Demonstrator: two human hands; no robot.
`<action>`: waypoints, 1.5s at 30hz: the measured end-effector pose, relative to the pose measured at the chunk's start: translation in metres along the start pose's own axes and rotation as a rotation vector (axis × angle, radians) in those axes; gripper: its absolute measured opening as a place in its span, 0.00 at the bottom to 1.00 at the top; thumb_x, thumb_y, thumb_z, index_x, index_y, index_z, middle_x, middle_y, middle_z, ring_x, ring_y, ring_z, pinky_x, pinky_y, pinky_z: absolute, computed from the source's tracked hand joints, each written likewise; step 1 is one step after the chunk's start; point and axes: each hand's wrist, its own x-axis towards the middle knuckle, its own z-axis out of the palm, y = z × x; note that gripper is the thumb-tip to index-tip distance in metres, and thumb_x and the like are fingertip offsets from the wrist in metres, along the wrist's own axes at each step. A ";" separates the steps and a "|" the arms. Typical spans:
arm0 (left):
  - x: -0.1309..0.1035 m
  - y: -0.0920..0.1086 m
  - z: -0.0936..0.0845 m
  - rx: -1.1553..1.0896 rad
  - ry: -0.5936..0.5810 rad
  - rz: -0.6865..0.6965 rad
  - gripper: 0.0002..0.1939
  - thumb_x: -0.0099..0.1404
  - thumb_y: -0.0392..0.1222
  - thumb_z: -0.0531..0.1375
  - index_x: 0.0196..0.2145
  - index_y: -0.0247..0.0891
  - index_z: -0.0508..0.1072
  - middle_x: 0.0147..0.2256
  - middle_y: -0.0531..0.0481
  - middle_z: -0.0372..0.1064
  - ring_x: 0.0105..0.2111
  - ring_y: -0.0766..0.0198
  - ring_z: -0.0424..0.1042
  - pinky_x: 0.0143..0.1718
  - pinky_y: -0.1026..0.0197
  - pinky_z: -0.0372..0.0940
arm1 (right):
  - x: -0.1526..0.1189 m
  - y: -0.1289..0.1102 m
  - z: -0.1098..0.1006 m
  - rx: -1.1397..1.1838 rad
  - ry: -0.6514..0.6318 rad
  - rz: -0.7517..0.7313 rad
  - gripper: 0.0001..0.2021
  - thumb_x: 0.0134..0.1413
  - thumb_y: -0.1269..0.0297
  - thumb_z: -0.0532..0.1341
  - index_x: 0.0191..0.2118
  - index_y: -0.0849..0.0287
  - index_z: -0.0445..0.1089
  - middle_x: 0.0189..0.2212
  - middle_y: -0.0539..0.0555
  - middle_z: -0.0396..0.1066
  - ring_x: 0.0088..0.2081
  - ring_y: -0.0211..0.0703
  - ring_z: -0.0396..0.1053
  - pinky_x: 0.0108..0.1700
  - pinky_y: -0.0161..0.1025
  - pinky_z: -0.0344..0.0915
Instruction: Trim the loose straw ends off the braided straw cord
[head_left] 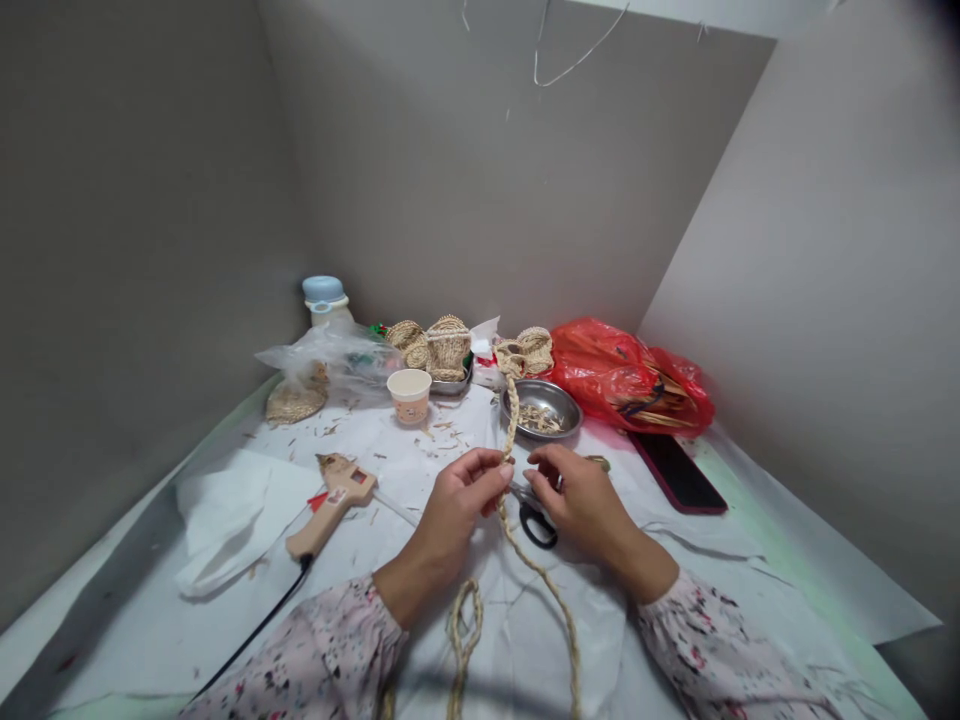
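A pale braided straw cord (513, 420) runs from a woven straw piece at the back towards me. My left hand (466, 490) is closed on it, pinching the braid between thumb and fingers. Below that pinch the cord goes on down past the table's near side, and another loop of cord (466, 640) lies to its left. Just right of the braid, my right hand (574, 495) has curled fingers with a gap between thumb and forefinger, and I see nothing in it. Black-handled scissors (538, 527) lie between the hands, partly hidden by the right one.
On the left lies a corded glue gun (330, 510) near crumpled white paper (225, 510). Behind are a paper cup (409, 398), woven straw pieces (448, 348), a metal bowl (574, 418) with straw scraps and a red plastic bag (600, 365). A phone (679, 472) rests at right.
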 end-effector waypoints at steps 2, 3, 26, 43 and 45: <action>0.001 0.000 -0.001 0.022 0.033 0.009 0.12 0.57 0.43 0.65 0.35 0.34 0.71 0.24 0.56 0.62 0.22 0.73 0.54 0.23 0.68 0.50 | -0.001 -0.002 0.001 -0.129 -0.060 -0.031 0.09 0.57 0.62 0.57 0.41 0.58 0.69 0.32 0.52 0.72 0.32 0.41 0.67 0.36 0.37 0.58; 0.001 -0.001 -0.001 0.032 0.048 0.010 0.12 0.56 0.43 0.65 0.36 0.34 0.70 0.25 0.56 0.63 0.22 0.73 0.55 0.23 0.68 0.50 | -0.002 -0.003 0.001 -0.172 -0.089 -0.042 0.09 0.57 0.62 0.57 0.42 0.58 0.69 0.33 0.52 0.71 0.33 0.41 0.67 0.36 0.37 0.57; 0.001 0.001 -0.001 0.045 0.100 -0.008 0.11 0.56 0.45 0.64 0.34 0.35 0.73 0.23 0.56 0.64 0.21 0.72 0.54 0.22 0.68 0.48 | -0.006 -0.021 -0.008 -0.416 -0.287 -0.003 0.14 0.57 0.60 0.55 0.47 0.56 0.66 0.39 0.56 0.71 0.39 0.47 0.70 0.35 0.38 0.56; -0.001 0.004 0.001 0.039 0.150 -0.005 0.11 0.54 0.43 0.66 0.32 0.35 0.73 0.22 0.57 0.62 0.20 0.73 0.54 0.22 0.68 0.48 | -0.005 -0.028 -0.033 -0.450 -0.403 0.125 0.16 0.49 0.69 0.56 0.45 0.58 0.68 0.37 0.60 0.72 0.37 0.49 0.70 0.35 0.39 0.58; -0.001 0.006 0.002 0.034 0.170 -0.004 0.12 0.52 0.43 0.67 0.31 0.35 0.73 0.21 0.57 0.62 0.20 0.73 0.55 0.22 0.68 0.49 | -0.005 -0.025 -0.041 -0.387 -0.379 0.130 0.18 0.48 0.67 0.57 0.47 0.58 0.68 0.40 0.60 0.72 0.38 0.48 0.70 0.38 0.39 0.60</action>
